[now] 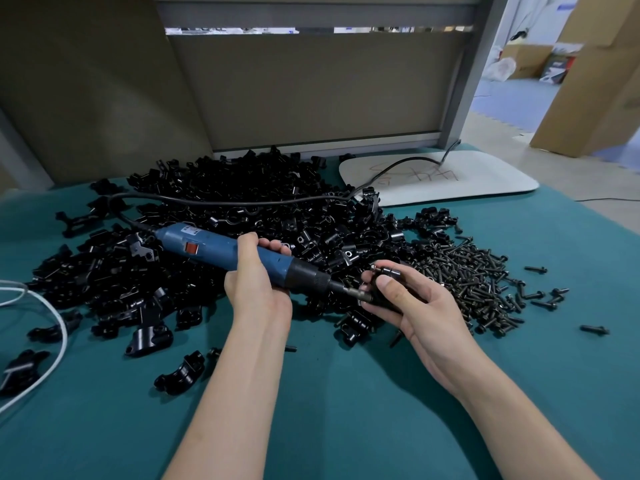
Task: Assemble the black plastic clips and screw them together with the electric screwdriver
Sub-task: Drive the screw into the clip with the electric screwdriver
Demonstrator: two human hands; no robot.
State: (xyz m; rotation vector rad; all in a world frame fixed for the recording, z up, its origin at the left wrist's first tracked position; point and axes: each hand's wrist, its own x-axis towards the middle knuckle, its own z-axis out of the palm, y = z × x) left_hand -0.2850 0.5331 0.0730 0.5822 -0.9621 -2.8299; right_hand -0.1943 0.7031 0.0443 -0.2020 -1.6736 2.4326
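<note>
teal cloth (346, 393) covers the bench, backed by a drab partition panel (311, 91). across the far half sprawls a heap of black plastic clips (242, 188), with a smaller heap of dark screws (478, 275) to its right. the left hand (254, 275) is wrapped round the blue electric screwdriver (214, 245), held nearly level over the heap, bit pointing right. the right hand (412, 306) pinches one black clip (382, 301) between thumb and fingers, beside the screws; the bit tip meets it (exact contact is hard to make out). the tool's black cord (242, 201) runs back over the heap to a white tray (478, 181).
</note>
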